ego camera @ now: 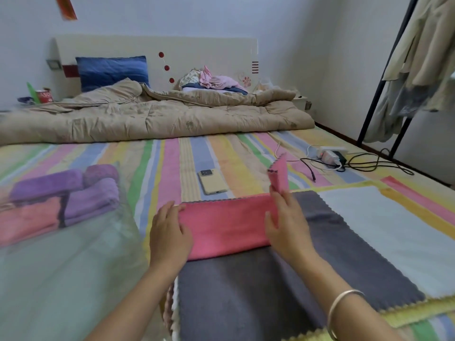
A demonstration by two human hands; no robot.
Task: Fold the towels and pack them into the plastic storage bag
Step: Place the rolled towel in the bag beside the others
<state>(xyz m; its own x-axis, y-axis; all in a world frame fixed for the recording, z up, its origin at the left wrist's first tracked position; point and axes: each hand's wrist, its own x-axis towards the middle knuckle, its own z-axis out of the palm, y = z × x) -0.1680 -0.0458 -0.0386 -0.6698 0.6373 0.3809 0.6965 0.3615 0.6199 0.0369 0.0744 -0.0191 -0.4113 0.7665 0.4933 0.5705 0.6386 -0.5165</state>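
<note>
Left hand (170, 232) presses flat on pink towel (226, 227); right hand (286, 225) pinches its raised end; can (44, 96) reads "ASO"

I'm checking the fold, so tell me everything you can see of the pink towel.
The pink towel looks like soft microfiber with dark zigzag edges. It lies as a folded strip across a grey towel. The left hand rests on its left end; the right hand pinches its right end, lifted upright.
</note>
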